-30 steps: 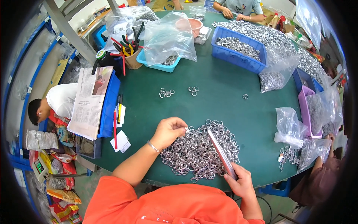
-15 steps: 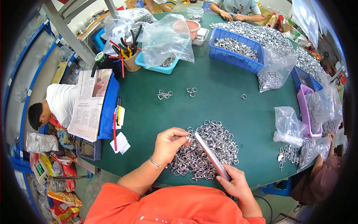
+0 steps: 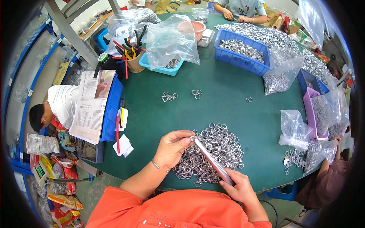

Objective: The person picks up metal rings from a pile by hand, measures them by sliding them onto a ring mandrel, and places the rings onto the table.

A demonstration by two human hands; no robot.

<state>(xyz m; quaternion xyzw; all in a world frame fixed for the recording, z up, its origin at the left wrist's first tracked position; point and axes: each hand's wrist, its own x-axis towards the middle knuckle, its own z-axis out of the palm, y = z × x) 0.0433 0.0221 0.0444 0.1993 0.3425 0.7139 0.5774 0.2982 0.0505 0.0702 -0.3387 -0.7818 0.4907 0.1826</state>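
Between the thumb and fingers of my left hand (image 3: 171,149) is a small silver ring (image 3: 192,139), pinched right at the tip of a ring sizing stick (image 3: 211,159). This tapered silver stick slants up and left over the table, its thick lower end gripped by my right hand (image 3: 239,184). Below both hands lies a heap of silver rings (image 3: 228,149) on the green table. Whether the ring is around the tip or only against it, I cannot tell. Farther off are a small cluster of rings (image 3: 169,96), a smaller group (image 3: 196,94) and a single ring (image 3: 249,99).
A blue bin (image 3: 243,57) of metal pieces stands far right of centre, by a large spread heap (image 3: 277,40). Left are newspapers (image 3: 92,106), a pliers pot (image 3: 135,62) and a light-blue tray (image 3: 163,69). Co-workers sit at the far side and right edge.
The tip of the stick has moved slightly left and down to meet the ring in my left hand. The rings on the table look the same.
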